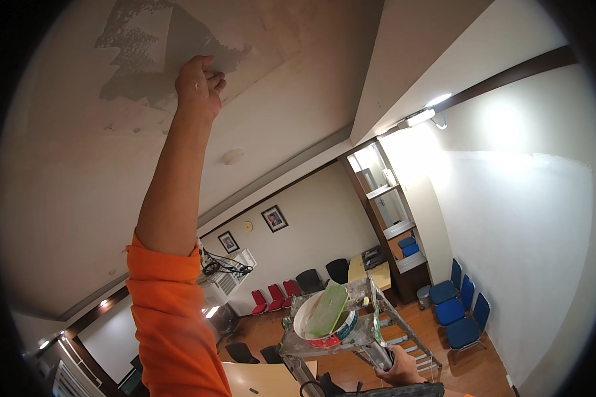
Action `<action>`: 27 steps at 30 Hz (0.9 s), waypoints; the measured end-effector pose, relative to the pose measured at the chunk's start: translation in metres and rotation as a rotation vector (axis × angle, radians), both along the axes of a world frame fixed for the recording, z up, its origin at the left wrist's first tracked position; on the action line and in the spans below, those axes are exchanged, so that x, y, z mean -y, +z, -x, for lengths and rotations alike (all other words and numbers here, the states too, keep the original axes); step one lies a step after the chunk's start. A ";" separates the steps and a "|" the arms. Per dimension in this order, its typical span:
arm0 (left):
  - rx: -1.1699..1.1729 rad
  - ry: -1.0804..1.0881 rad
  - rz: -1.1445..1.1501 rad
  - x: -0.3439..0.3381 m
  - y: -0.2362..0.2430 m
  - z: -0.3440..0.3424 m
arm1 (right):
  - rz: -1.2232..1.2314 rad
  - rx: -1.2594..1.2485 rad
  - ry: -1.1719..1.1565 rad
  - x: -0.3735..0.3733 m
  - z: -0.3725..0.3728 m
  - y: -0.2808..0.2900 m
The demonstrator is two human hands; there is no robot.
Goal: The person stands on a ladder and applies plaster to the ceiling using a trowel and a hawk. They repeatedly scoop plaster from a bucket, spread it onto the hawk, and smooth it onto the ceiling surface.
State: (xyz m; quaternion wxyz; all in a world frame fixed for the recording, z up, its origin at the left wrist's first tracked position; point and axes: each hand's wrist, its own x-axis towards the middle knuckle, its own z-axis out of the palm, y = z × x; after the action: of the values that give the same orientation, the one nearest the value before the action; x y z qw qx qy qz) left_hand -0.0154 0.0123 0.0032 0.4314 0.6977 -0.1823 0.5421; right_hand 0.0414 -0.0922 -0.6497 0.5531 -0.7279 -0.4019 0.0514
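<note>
Grey patch [189, 40] was on the ceiling [59, 99], with a hand up by it

I stood in the room and looked up. The person's left hand [200, 89] was way up high, right at the edge of the patch. Its fingers were bent in, but I could not tell what they pinched. The orange sleeve [165, 298] stopped near the elbow. One part of the patch was smooth and another part was bumpy.

The right hand [404, 366] was down low, wrapped around the side of a metal ladder [359, 291]. The ladder had messy spots on it. On top sat a round white tub [302, 323], and a flat green board [328, 311] lay tilted across it.

Blue chairs [451, 309] stood by the white wall [523, 231]. Red chairs [275, 298] stood by the far wall [331, 212], where two framed pictures [275, 218] hung.
</note>
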 end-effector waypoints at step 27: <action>0.002 -0.015 0.012 0.000 0.001 -0.002 | -0.021 0.014 -0.018 -0.003 0.001 -0.005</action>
State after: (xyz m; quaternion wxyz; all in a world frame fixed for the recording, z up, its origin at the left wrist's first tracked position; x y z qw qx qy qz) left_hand -0.0135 0.0125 0.0037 0.4395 0.6931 -0.1845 0.5407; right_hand 0.0407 -0.0894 -0.6549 0.5584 -0.7259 -0.3999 0.0371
